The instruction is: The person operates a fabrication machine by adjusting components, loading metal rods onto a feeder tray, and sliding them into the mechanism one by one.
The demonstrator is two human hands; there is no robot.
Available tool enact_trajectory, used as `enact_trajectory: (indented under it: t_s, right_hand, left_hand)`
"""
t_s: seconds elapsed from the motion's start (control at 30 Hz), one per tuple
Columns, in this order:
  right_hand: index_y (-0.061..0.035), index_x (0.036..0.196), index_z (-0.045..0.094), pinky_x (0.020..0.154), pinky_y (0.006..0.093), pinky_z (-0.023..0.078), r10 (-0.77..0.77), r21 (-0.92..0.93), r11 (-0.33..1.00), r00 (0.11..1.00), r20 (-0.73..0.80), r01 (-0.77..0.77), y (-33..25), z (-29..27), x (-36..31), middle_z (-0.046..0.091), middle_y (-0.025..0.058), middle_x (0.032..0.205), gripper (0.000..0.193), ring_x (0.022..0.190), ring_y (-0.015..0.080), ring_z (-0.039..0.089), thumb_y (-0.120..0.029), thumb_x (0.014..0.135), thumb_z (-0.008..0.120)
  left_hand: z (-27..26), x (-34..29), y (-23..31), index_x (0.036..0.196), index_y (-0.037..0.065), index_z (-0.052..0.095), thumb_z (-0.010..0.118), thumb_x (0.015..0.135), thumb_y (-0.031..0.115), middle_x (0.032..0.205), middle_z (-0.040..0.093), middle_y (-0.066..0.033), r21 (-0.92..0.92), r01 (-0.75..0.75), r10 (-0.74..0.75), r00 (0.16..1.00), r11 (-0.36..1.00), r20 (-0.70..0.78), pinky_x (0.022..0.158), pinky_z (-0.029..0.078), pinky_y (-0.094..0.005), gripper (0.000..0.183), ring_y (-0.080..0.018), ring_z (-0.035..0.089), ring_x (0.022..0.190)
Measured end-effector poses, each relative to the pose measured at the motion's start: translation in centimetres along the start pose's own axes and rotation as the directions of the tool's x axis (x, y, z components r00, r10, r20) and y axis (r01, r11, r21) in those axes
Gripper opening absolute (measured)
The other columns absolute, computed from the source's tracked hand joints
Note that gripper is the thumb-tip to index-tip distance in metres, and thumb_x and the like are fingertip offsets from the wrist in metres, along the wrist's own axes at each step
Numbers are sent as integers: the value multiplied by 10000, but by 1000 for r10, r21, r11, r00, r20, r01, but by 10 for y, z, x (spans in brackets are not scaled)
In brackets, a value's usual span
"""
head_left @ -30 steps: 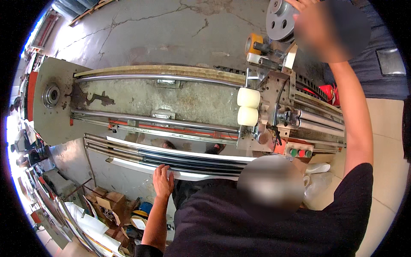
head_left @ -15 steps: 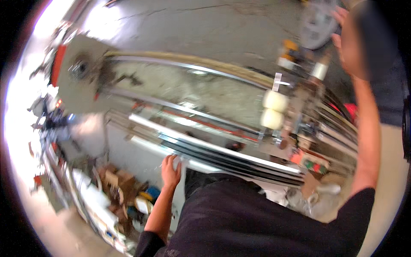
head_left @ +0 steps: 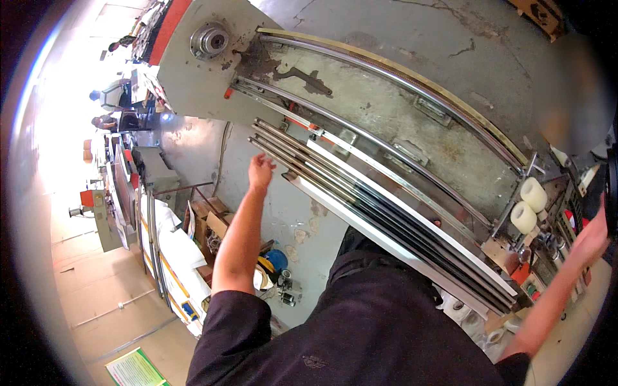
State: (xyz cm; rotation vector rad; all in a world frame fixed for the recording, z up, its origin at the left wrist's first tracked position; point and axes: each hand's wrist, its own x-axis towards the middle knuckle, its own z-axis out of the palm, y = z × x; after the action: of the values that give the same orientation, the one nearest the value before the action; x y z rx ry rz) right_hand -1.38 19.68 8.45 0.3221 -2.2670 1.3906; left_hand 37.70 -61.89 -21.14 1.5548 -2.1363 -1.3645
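Observation:
My left hand (head_left: pixel 261 171) is beside the left ends of several long metal rods (head_left: pixel 302 153), its fingers apart and nothing visible in them. The rods lie side by side in a long white tray (head_left: pixel 386 239) across the front of my body, some grey and some dark. At the right edge my right hand (head_left: pixel 591 243) is smeared and partly cut off. It is near the machine's right end, by two cream-coloured rollers (head_left: pixel 528 204); its fingers cannot be made out.
Beyond the tray run a machine's long rails (head_left: pixel 399 151), joined at the left to a grey end plate with a round metal hub (head_left: pixel 209 40). Cardboard boxes (head_left: pixel 215 225) and a blue roll (head_left: pixel 277 260) lie at the lower left. People (head_left: pixel 116 96) are far off at the left.
The view has turned. My right hand has come down from its raised place at the upper right. My left hand has moved from the tray's near side to the rods' left ends.

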Motion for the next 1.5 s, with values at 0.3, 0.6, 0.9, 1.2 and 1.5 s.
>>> enact_trajectory:
  t_s: [0.3,0.6,0.9,1.2,1.5]
  right_hand:
    - [-4,1252,719,1011,378,528,605,-78,664,473,640,-743,-127,257,-366,763,126,1201,272,1114,246,713,-179,1089,589]
    - [-43,1250,714,988,495,517,466,-322,877,475,747,-356,-142,347,-403,734,183,1227,306,1144,412,674,-198,986,710]
    - [-66,1264,685,1014,505,490,387,-397,910,596,703,-123,-131,367,-401,703,138,1247,398,1176,373,636,-162,890,783]
    - [-80,1148,692,958,478,473,258,-393,910,556,790,136,-137,371,-394,671,114,1057,388,1055,336,634,-220,818,841]
    - [-48,1128,701,980,497,468,288,-282,955,485,826,-87,-152,332,-380,693,153,1112,315,1077,384,631,-192,860,785]
  left_hand:
    - [-65,213,-15,1532,55,465,525,1048,125,1157,730,-141,314,78,-150,966,946,211,591,581,-345,493,-227,778,837]
    - [-62,219,19,1496,80,441,691,1060,277,1040,716,-76,229,305,-382,728,924,570,650,617,-296,540,-160,726,783]
    - [-64,210,21,1538,35,324,752,1032,251,1001,718,-87,129,231,-263,772,964,579,660,541,-303,697,-128,624,715]
    - [-92,180,60,1403,63,524,698,1061,266,906,665,-30,66,139,-153,851,988,503,558,407,-272,434,-98,477,623]
    - [-110,139,72,1389,133,607,420,1079,131,806,508,39,174,-397,306,867,901,394,630,452,-291,362,-87,487,723]
